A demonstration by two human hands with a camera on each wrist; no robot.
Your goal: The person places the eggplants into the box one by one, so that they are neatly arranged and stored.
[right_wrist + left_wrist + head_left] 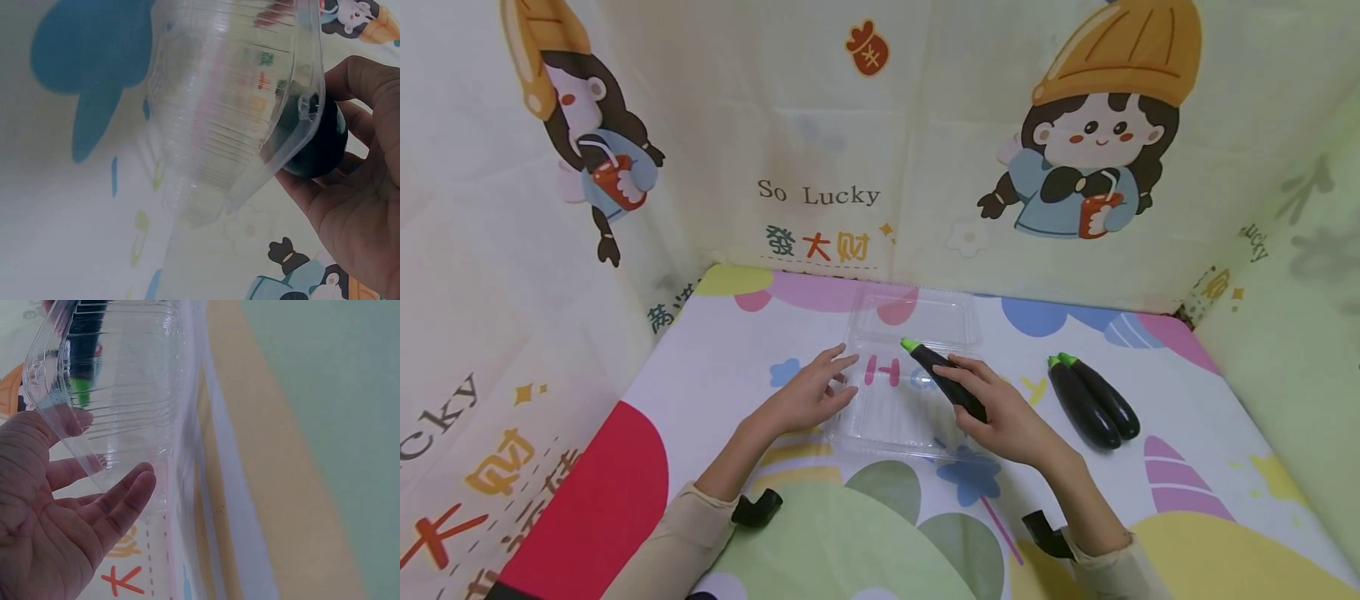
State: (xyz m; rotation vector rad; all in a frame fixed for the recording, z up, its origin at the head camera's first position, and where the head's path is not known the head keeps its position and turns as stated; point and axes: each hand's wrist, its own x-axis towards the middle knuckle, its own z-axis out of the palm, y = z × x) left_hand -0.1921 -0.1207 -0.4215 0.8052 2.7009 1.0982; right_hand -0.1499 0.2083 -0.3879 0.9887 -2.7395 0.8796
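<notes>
A clear plastic clamshell box [891,421] lies open in the middle of the table, its lid [925,321] folded back. My right hand [1000,408] grips a dark eggplant [942,368] with a green stem and holds it over the box's right side. In the right wrist view the eggplant's dark end [315,147] shows behind the box rim [294,137], wrapped by my fingers [365,181]. My left hand [812,392] lies with straight fingers against the box's left edge; in the left wrist view its fingers [119,497] touch the clear wall [119,394].
Two more dark eggplants [1093,400] lie side by side on the table to the right of the box. A colourful printed cloth [715,333] covers the table. Cartoon-printed fabric walls [850,150] close in the back and both sides.
</notes>
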